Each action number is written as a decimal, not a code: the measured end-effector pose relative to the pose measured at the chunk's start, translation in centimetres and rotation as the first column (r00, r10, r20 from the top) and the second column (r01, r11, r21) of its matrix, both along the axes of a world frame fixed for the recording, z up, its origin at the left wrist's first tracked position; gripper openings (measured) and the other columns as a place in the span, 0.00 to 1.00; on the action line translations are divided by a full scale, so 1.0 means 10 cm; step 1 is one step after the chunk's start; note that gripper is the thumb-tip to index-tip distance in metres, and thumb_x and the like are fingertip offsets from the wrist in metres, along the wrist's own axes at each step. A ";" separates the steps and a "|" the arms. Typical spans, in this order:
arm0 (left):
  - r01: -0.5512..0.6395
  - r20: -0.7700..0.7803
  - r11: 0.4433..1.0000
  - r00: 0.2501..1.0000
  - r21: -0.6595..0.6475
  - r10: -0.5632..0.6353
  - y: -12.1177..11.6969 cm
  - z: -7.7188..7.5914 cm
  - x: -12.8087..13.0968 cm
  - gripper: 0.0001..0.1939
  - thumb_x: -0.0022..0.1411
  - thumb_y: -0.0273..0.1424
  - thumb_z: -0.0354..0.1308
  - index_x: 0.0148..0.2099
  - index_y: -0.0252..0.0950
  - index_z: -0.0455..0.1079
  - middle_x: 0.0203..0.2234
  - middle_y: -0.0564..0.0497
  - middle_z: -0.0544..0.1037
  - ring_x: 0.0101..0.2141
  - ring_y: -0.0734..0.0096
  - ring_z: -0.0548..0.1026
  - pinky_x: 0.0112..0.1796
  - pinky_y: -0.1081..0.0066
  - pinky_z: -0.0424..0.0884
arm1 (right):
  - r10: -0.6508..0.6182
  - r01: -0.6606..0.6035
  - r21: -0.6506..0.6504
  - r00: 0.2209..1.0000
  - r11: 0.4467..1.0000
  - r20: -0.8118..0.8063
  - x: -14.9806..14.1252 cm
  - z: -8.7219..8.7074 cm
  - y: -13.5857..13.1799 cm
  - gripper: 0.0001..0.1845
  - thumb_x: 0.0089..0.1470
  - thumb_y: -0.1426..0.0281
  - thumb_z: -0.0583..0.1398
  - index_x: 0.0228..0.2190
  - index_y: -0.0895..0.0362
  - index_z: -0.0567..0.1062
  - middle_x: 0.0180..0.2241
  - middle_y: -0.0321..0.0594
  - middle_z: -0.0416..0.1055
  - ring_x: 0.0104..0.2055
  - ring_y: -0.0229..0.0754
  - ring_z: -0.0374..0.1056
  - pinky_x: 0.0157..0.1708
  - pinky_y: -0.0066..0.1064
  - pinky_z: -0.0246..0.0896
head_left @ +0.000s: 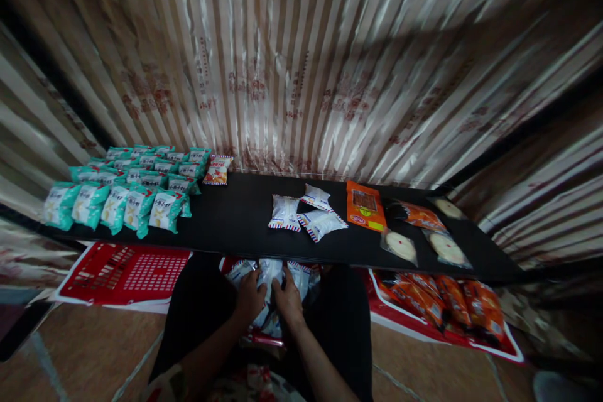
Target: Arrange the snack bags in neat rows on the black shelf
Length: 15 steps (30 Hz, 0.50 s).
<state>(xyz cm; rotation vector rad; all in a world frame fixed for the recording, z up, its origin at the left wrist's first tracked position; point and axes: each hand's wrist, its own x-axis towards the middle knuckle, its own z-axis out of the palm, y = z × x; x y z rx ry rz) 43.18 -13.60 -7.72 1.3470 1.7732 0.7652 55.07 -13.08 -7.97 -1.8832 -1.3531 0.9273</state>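
Striped, pleated curtain cloth (pixel 282 75) with a satiny sheen and reddish-brown floral prints hangs in deep vertical folds behind a long, narrow, matt black board (pixel 235 213). At the board's left end, puffy pillow-shaped teal-and-white bags (pixel 162 209) stand in close rows, their film glossy and crinkled. Just beside them lies a smaller red-and-white packet (pixel 218 169) with striped ends. Near the middle rest three plump, pale silvery packets (pixel 284 211), their crimped ends banded in red and blue. Farther right come a flat rectangular orange pouch (pixel 364 206), a crumpled orange-and-black packet (pixel 419 215) and three round, cream-coloured discs (pixel 399 245) in clear film.

Below the board's near edge, between knees in dark cloth (pixel 348 308), the left hand (pixel 251 298) and the right hand (pixel 288 298) grasp a puffy, pale wrapped packet (pixel 270 273) from its two sides, over a red basket (pixel 264 340) heaped with similar packets. To the left sits a perforated red plastic basket (pixel 151 270) with a pale rim; to the right, another red basket (pixel 391 321) holds shiny, wrinkled orange bags (pixel 483 308). Brownish tiles (pixel 117 333) with light joints cover the floor.
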 end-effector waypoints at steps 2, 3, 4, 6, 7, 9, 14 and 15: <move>-0.008 0.024 1.000 1.000 -0.001 0.008 0.01 0.03 0.00 0.22 0.51 0.29 0.48 0.49 0.28 0.66 0.47 0.38 0.72 0.50 0.60 0.68 0.52 0.63 0.59 | 0.003 -0.003 -0.002 1.000 1.000 -0.005 -0.01 0.05 0.03 0.26 0.48 0.62 0.53 0.48 0.60 0.69 0.42 0.50 0.73 0.44 0.50 0.70 0.44 0.39 0.61; -0.012 0.039 1.000 0.999 0.000 0.012 0.02 0.05 0.00 0.22 0.51 0.29 0.48 0.49 0.28 0.65 0.47 0.38 0.72 0.50 0.60 0.68 0.52 0.63 0.60 | -0.001 0.001 -0.003 1.000 1.000 -0.011 -0.01 0.08 0.04 0.26 0.48 0.62 0.53 0.48 0.61 0.70 0.41 0.50 0.74 0.43 0.50 0.70 0.43 0.39 0.61; -0.017 0.055 1.000 0.998 0.000 0.017 0.02 0.06 0.00 0.22 0.52 0.29 0.48 0.50 0.28 0.65 0.46 0.38 0.72 0.50 0.60 0.68 0.51 0.63 0.61 | -0.009 0.009 -0.004 1.000 1.000 -0.022 -0.01 0.10 0.05 0.26 0.48 0.61 0.54 0.47 0.60 0.70 0.39 0.49 0.75 0.42 0.50 0.71 0.42 0.39 0.62; -0.027 0.088 1.000 0.996 -0.002 0.027 0.01 0.08 0.00 0.21 0.53 0.30 0.48 0.49 0.29 0.65 0.46 0.39 0.73 0.49 0.61 0.69 0.50 0.63 0.62 | -0.026 0.026 0.007 0.998 1.000 -0.056 -0.01 0.12 0.05 0.25 0.47 0.60 0.54 0.45 0.58 0.72 0.36 0.47 0.76 0.39 0.49 0.72 0.41 0.38 0.63; -0.032 0.102 0.999 0.994 -0.005 0.033 -0.01 0.10 -0.01 0.21 0.53 0.30 0.48 0.49 0.29 0.65 0.45 0.39 0.73 0.48 0.61 0.70 0.49 0.63 0.62 | -0.027 0.028 0.016 0.997 0.999 -0.075 -0.01 0.13 0.04 0.24 0.47 0.60 0.55 0.45 0.58 0.72 0.35 0.46 0.76 0.38 0.49 0.72 0.40 0.38 0.63; -0.037 0.125 0.999 0.991 -0.013 0.039 -0.04 0.12 -0.03 0.19 0.52 0.30 0.48 0.47 0.30 0.65 0.43 0.40 0.74 0.47 0.61 0.71 0.48 0.64 0.64 | -0.018 0.020 0.023 0.995 1.000 -0.095 -0.01 0.15 0.02 0.24 0.46 0.59 0.56 0.43 0.59 0.73 0.35 0.47 0.76 0.38 0.49 0.72 0.41 0.38 0.63; -0.154 0.274 0.981 0.945 -0.116 0.181 -0.17 0.18 -0.09 0.13 0.48 0.33 0.53 0.38 0.34 0.66 0.34 0.46 0.76 0.40 0.60 0.73 0.41 0.65 0.66 | 0.019 -0.017 0.009 0.989 1.000 -0.150 0.00 0.21 -0.14 0.25 0.43 0.60 0.58 0.43 0.58 0.73 0.31 0.43 0.76 0.33 0.46 0.72 0.35 0.35 0.65; -0.189 0.299 0.972 0.928 -0.140 0.223 -0.19 0.18 -0.10 0.12 0.47 0.34 0.55 0.35 0.34 0.66 0.32 0.47 0.76 0.38 0.61 0.73 0.40 0.65 0.66 | 0.028 -0.025 0.024 0.985 0.999 -0.171 0.00 0.23 -0.18 0.25 0.42 0.61 0.59 0.43 0.57 0.73 0.31 0.41 0.75 0.33 0.45 0.71 0.34 0.34 0.65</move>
